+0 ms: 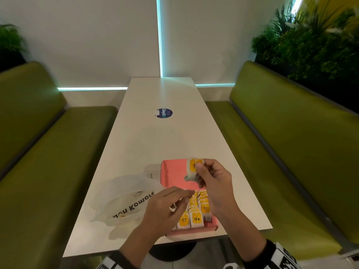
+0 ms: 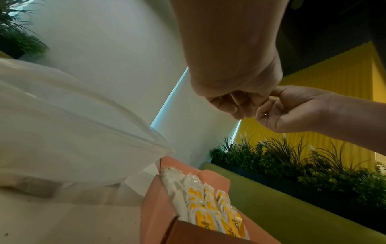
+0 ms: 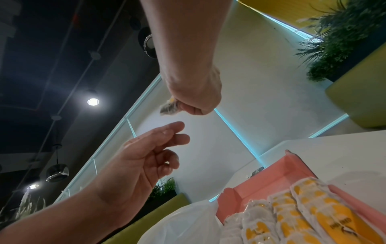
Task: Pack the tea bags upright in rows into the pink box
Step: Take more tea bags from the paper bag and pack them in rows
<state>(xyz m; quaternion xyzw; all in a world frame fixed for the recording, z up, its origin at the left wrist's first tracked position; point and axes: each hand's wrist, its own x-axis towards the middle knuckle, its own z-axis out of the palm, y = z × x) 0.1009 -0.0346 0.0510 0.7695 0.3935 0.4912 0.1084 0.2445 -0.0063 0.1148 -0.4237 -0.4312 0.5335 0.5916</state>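
Note:
The pink box [image 1: 173, 176] lies open near the table's front edge. Several white-and-yellow tea bags [image 1: 196, 211] stand upright in rows in its near half; the far half is bare. My right hand [image 1: 200, 172] pinches one tea bag [image 1: 194, 167] above the middle of the box, and its dark pouch [image 3: 169, 108] pokes out of my fist in the right wrist view. My left hand [image 1: 184, 197] hovers over the box's left side, fingers loosely curled [image 3: 167, 142] and holding nothing that I can see. The packed rows [image 2: 205, 208] also show from below.
A crumpled white plastic bag [image 1: 126, 199] with dark lettering lies just left of the box. The long white table [image 1: 161, 136] carries a round blue sticker [image 1: 164, 113] farther back. Green benches [image 1: 291, 152] run along both sides, with plants behind them.

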